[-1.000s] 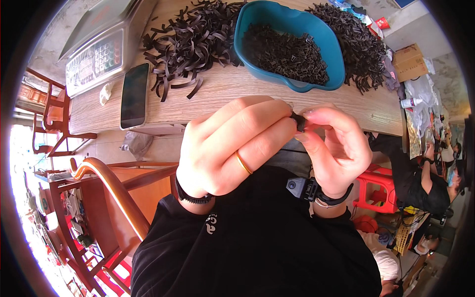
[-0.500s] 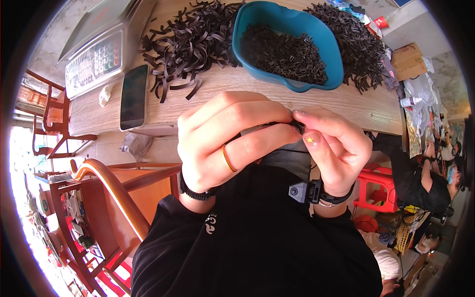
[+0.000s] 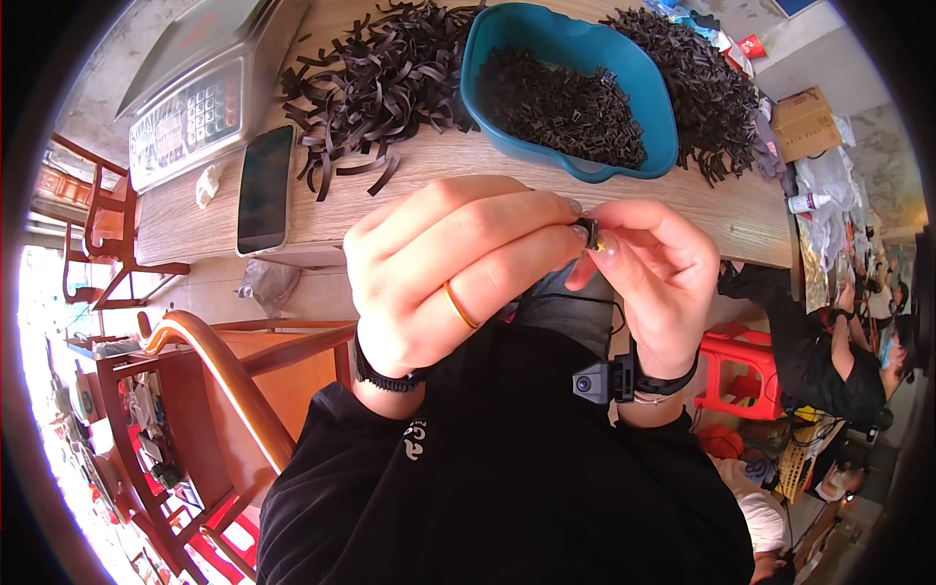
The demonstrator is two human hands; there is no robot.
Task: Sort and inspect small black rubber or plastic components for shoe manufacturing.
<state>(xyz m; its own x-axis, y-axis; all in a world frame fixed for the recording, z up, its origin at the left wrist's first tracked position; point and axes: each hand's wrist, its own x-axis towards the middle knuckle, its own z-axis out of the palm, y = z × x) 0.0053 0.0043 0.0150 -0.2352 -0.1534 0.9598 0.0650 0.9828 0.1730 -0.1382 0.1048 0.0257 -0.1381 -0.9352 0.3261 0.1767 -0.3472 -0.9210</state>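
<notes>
My left hand (image 3: 453, 268) and my right hand (image 3: 655, 278) meet in front of my chest, just off the table's near edge. Between their fingertips is a small black buckle-like piece (image 3: 588, 232), mostly covered by the fingers. Both hands pinch it, left fingers on one side, right thumb and forefinger on the other. Beyond them stands a teal plastic basin (image 3: 624, 175), partly filled with small black buckle-like pieces (image 3: 570, 107). A loose pile of short black straps (image 3: 395, 73) lies left of the basin; a second dark pile (image 3: 697, 93) lies to its right.
On the wooden table (image 3: 429, 161), a dark-screened phone (image 3: 265, 190), a crumpled white tissue (image 3: 208, 185) and a weighing scale (image 3: 190, 117) sit at the left. A wooden chair (image 3: 224, 375) is at my left, a red stool (image 3: 738, 370) at my right. Other people work farther right.
My fingertips have shifted slightly, and more of the black piece shows between them. My right thumb has turned and drawn closer to the left fingers.
</notes>
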